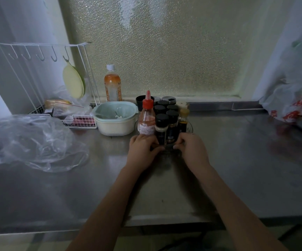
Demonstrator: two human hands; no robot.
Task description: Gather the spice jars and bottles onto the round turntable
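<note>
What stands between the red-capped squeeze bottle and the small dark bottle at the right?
In the head view, black-lidded spice jars stand between the squeeze bottle and the dark bottle.

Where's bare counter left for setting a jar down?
Free: steel counter right of the turntable, up to the printed bag; also the near strip between the forearms. Crowded: left, where bowl, wire rack and clear plastic bag sit.

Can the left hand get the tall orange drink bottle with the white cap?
Probably, with a stretch. The left hand rests at the round turntable's front edge; the orange drink bottle stands farther back-left, behind the pale green bowl, reachable over it.
</note>
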